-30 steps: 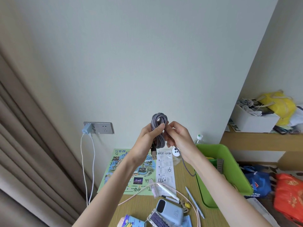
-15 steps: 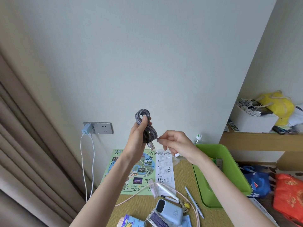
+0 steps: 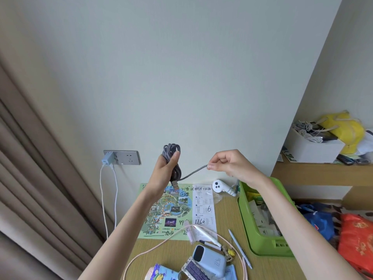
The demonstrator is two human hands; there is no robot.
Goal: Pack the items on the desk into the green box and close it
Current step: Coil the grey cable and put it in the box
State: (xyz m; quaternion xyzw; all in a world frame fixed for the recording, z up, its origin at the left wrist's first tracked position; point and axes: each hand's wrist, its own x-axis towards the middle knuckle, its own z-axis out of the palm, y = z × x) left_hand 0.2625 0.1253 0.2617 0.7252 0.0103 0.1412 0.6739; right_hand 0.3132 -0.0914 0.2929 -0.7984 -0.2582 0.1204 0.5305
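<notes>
Both hands are raised in front of the pale wall, above the wooden desk (image 3: 173, 251).

Left hand (image 3: 164, 173) grips a coiled grey braided cable (image 3: 172, 152). Fingers are curled round the bundle from behind, thumb pressed flat on its front near the top. The coil hangs upright, with loops sticking out above the thumb and a metal USB plug (image 3: 175, 185) dangling below the palm.

One free strand runs from the bottom of the coil up and right to the right hand (image 3: 232, 166). It is nearly straight and clear of the desk. Right hand pinches the strand's tip between thumb and forefinger, other fingers curled into the palm. The hands are apart, linked only by that strand.

Green plastic box (image 3: 262, 242) sits on the right side of the desk, top open, with papers and small items inside. The right forearm crosses above it. The cable is up and left of the box, not in it.

On the desk:
- colourful map leaflet (image 3: 167, 211) with handwritten numbers
- white printed slip (image 3: 203, 209) just beside the leaflet
- small white gadget with two round lenses (image 3: 219, 186) at the back, between slip and box
- pink cord (image 3: 159, 246) looping across the front
- light-blue power bank (image 3: 210, 259)
- light-blue pen (image 3: 240, 247) just left of the box

On the wall at left, a grey socket plate (image 3: 129, 158) has a blue charger (image 3: 107, 160) plugged in, with white leads (image 3: 116, 199) hanging down.
</notes>
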